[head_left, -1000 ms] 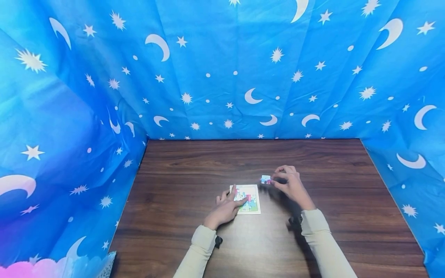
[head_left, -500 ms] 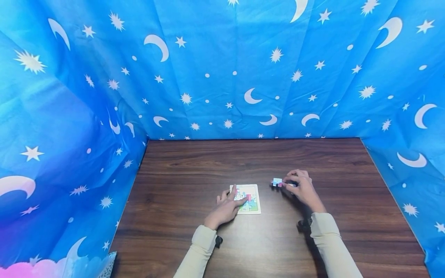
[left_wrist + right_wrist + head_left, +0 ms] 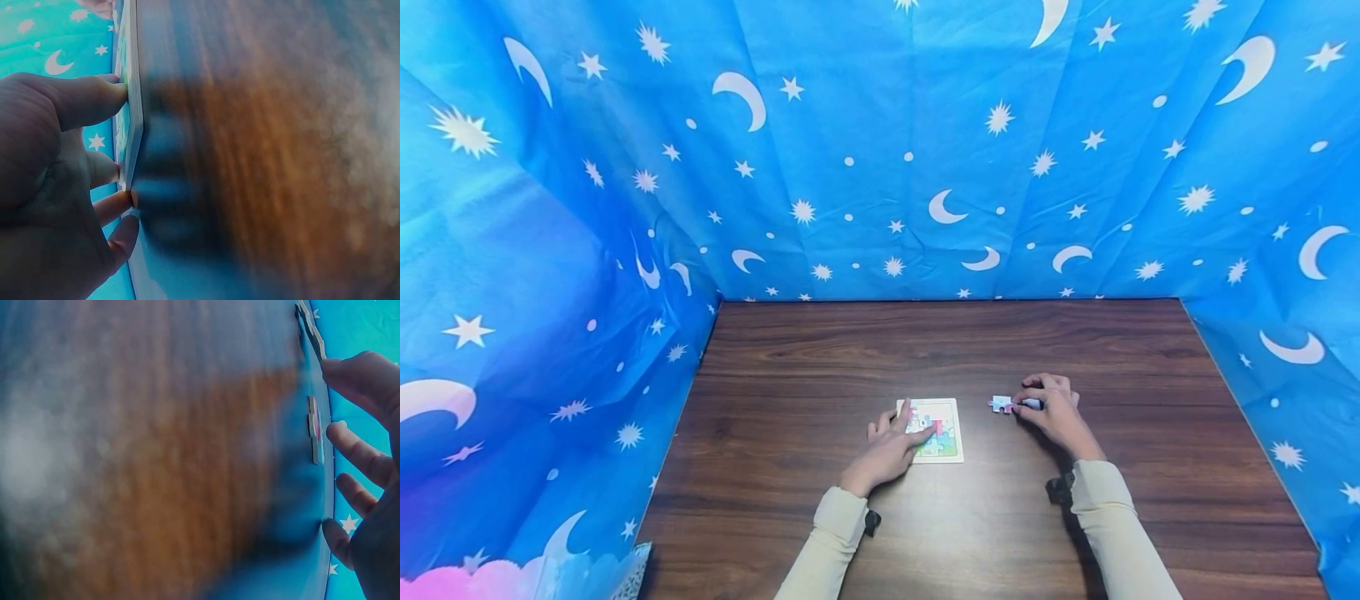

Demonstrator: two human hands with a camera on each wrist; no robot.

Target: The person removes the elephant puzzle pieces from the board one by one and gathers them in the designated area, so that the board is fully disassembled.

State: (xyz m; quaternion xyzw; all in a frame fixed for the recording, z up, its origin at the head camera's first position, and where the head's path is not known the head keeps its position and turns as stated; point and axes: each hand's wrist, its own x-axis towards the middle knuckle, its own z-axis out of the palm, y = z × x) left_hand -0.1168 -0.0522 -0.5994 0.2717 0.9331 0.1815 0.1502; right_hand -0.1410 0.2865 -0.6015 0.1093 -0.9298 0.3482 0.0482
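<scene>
My left hand (image 3: pixel 883 454) rests on a small square jigsaw puzzle board (image 3: pixel 957 429) with a pale frame and a colourful picture. Its thumb and index finger lie across the board. In the left wrist view, the other fingers (image 3: pixel 123 234) are at the board's edge. To the right, my right hand (image 3: pixel 1054 408) pinches a pale blue and pink jigsaw piece (image 3: pixel 1002 404) between thumb and index finger. That piece is tilted in the right wrist view, close over the table. Beneath this hand lies a second jigsaw piece (image 3: pixel 316 431), partly hidden in the head view.
The dark wooden table (image 3: pixel 805 358) spreads around both hands. Blue cloth (image 3: pixel 865 192) printed with moons and stars stands along its back and sides. A speckled object (image 3: pixel 638 571) shows at the lower left corner. Black straps (image 3: pixel 1060 490) sit at the wrists.
My right hand has moved rightward, away from the board, carrying the jigsaw piece, and is now lower over the second piece. My left hand stays in place on the puzzle board.
</scene>
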